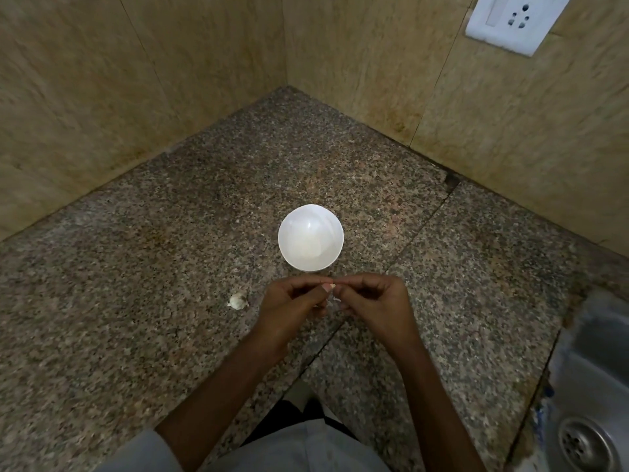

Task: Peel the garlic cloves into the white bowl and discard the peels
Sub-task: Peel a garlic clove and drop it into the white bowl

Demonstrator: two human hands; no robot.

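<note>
A white bowl [310, 237] stands on the speckled granite counter [136, 267], and I see nothing inside it. Just in front of the bowl my left hand [292, 301] and my right hand [371, 301] meet, fingers curled. Between their fingertips they pinch a small garlic clove [330, 286], mostly hidden by the fingers, with a bit of pale peel hanging below it. An unpeeled piece of garlic [238, 300] lies on the counter left of my left hand.
Tiled walls form a corner behind the bowl. A white wall socket [510, 22] sits at the upper right. A steel sink [592, 403] with its drain lies at the lower right, beside the counter edge.
</note>
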